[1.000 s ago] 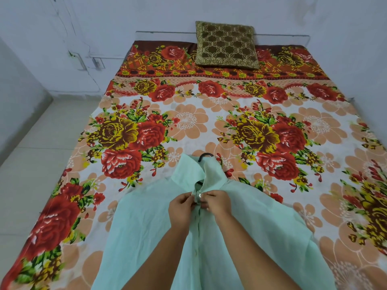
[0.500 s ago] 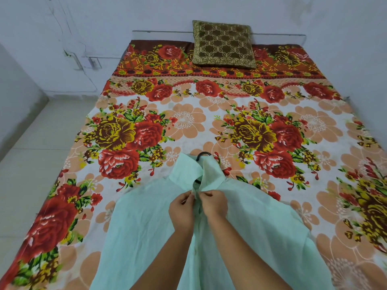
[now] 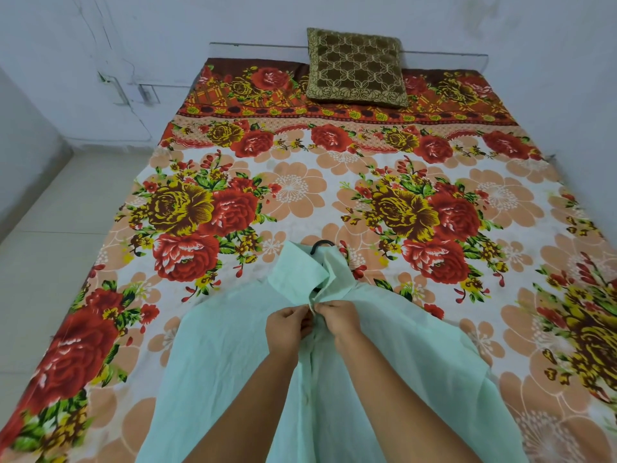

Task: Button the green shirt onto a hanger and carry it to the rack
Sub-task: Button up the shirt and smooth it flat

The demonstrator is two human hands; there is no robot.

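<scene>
The pale green shirt lies spread on the bed with its collar pointing away from me. A black hanger hook sticks out past the collar; the rest of the hanger is hidden inside the shirt. My left hand pinches the left edge of the front placket just below the collar. My right hand pinches the right edge, fingertips meeting the left hand's at a button. Both forearms reach up from the bottom of the view over the shirt front.
The bed's floral sheet fills most of the view. A brown patterned cushion leans at the headboard against the white wall. Pale tiled floor runs along the bed's left side. No rack is in sight.
Both hands stay at the placket below the collar, fingertips working slightly closer together. The collar has bunched up a little more. The view has shifted slightly.
</scene>
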